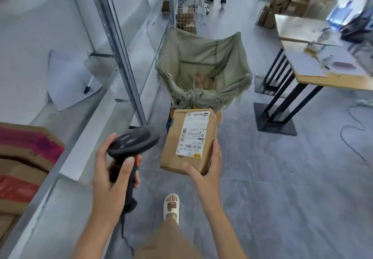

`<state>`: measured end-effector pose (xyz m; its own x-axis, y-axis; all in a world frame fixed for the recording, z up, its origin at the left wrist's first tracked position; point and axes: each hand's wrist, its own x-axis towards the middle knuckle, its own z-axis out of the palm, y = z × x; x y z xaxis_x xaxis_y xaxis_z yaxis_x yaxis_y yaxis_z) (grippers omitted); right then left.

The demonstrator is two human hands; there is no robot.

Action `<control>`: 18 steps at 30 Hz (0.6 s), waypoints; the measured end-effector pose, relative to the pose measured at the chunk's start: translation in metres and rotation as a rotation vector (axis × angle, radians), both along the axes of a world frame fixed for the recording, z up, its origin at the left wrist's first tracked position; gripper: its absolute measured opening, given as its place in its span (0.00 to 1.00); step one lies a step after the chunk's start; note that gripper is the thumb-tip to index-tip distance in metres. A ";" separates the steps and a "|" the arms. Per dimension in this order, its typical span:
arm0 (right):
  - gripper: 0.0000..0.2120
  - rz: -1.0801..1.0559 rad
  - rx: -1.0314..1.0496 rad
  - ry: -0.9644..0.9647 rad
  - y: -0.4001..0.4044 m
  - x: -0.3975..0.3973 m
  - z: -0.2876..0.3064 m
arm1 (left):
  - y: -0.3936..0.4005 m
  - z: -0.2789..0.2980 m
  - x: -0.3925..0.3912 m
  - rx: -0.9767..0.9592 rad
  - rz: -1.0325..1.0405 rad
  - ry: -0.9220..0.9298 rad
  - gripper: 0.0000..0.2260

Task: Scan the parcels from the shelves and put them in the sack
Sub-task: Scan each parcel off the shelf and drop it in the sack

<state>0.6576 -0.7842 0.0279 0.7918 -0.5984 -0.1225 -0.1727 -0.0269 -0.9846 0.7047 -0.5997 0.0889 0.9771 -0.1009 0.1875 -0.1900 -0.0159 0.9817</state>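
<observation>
The person stands in the aisle beside the shelves (125, 42), which run up the left of the frame, and faces the sack (203, 67) in the upper middle. The step in hand looks like the carry from scan to drop-off. The right hand (205, 168) grips a brown parcel (189, 143) at its near corner, thumb on the near edge and fingers curled up the right side. The parcel is held in the air at the middle of the frame, label up, just short of the sack's frayed front rim. The left hand (113, 168) is wrapped around the handle of a black scanner (133, 143), whose head points toward the parcel's left side.

Whether the barcode has been read cannot be told from this view. If it has not, the next move calls for tilting the scanner head onto the label (193, 135). Otherwise the right hand needs to lift the parcel forward over the rim and let it fall into the open mouth, where another brown package (201, 80) seems to lie.

The white label reads upside down from here. "P021" shows near its right side, and "5028 P021-00 69" sits beside the lower barcode, with another "69" above it. The header logo and the small print are too blurred to read. More boxes (24, 157) with pink and red tape sit on the shelf at the lower left.
</observation>
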 end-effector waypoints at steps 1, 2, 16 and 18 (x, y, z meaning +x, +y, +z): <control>0.49 -0.006 0.005 0.009 -0.004 0.020 -0.002 | -0.003 -0.002 0.020 0.015 -0.005 0.004 0.19; 0.48 -0.008 0.012 0.019 -0.008 0.039 -0.002 | -0.007 -0.001 0.041 0.037 -0.010 0.011 0.20; 0.47 -0.081 0.115 0.081 -0.072 0.215 -0.016 | -0.092 -0.015 0.252 0.090 -0.142 0.096 0.24; 0.47 -0.076 0.129 0.080 -0.085 0.233 -0.023 | -0.108 -0.019 0.272 0.085 -0.150 0.110 0.23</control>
